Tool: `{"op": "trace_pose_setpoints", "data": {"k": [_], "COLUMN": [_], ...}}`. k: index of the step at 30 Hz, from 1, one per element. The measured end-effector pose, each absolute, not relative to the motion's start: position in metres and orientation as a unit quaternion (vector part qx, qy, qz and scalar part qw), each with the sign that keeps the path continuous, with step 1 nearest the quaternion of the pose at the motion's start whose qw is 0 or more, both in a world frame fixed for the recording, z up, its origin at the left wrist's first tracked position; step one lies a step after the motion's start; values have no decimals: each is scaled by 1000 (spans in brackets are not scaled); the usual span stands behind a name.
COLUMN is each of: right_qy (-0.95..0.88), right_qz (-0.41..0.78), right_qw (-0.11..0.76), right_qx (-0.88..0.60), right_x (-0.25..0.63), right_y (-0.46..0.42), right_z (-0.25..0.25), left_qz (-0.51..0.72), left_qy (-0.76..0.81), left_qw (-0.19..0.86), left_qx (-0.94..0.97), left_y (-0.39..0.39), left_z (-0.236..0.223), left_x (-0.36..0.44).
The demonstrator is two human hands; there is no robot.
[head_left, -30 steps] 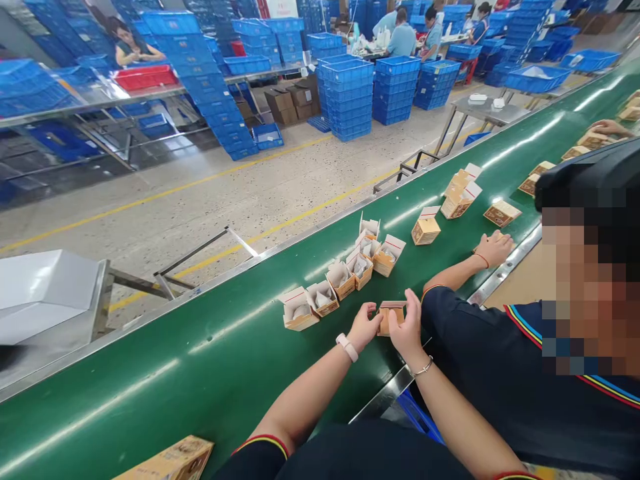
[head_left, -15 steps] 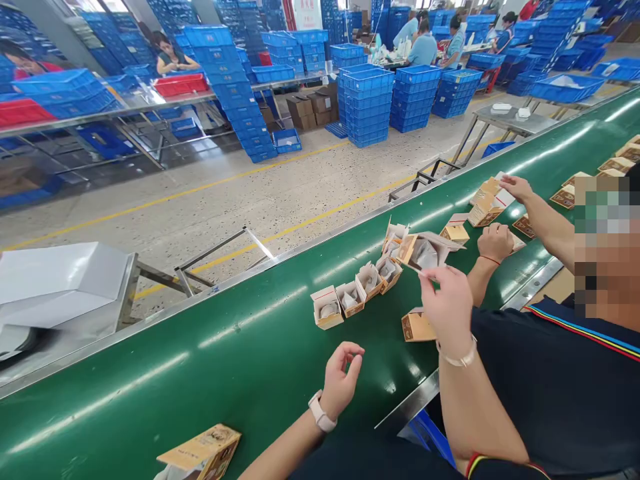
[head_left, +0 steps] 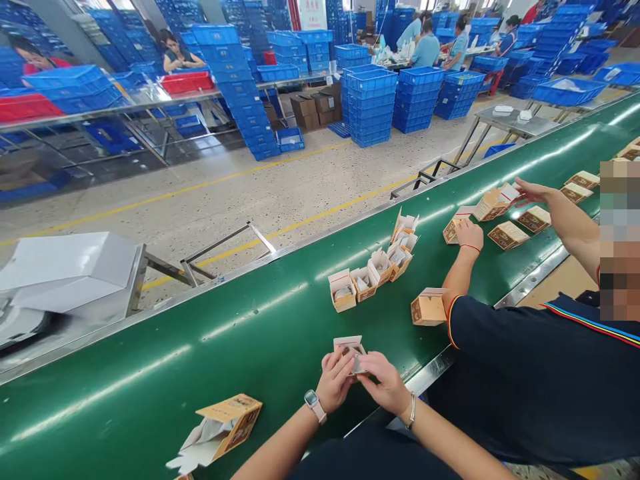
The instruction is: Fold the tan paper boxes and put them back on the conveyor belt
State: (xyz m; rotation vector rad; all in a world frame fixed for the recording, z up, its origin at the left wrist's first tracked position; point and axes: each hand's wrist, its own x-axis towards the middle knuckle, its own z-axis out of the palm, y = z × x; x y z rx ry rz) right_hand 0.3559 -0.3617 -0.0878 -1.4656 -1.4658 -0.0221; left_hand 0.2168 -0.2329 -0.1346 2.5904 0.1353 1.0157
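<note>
Being grasped by the left hand [head_left: 336, 384] and the right hand [head_left: 387, 381], an open box [head_left: 348, 342] is held between them over the green conveyor belt [head_left: 280, 360], with a row of open boxes [head_left: 383, 271] beyond and another box [head_left: 244, 427] to their left.

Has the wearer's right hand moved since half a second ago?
Yes: judged against the green conveyor's far metal rail, the right hand has moved leftward along the belt and farther from that rail.
</note>
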Motion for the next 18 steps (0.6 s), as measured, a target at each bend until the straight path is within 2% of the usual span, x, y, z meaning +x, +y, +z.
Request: {"op": "trace_pose_setpoints", "data": {"k": [2, 4, 7, 9, 14, 16, 18], "right_qy": [-560, -555, -592, -576, -378, -287, -230], "right_qz": [0, 22, 59, 68, 103, 114, 155], "right_qw": [533, 517, 483, 493, 592, 622, 637], "right_qx": [-635, -651, -642, -649, -704, -720, -719], "right_x": [354, 357, 364, 365, 351, 347, 349], "right_y": [-366, -368, -363, -356, -344, -340, -338], "right_z": [-115, -130, -139, -141, -150, -154, -158], "left_qz": [339, 318, 278, 283, 366, 335, 272], "left_qy": [60, 62, 38, 49, 308, 383, 379], "left_qw": [174, 187, 243, 301, 460, 520, 586], "left_qx": [923, 927, 928, 909, 748, 686, 663], "left_y": [-233, -231, -232, -237, -252, -253, -252], "left_z": [-145, -144, -133, -129, -135, -137, -137], "left_x": [209, 207, 212, 218, 237, 245, 252]}}
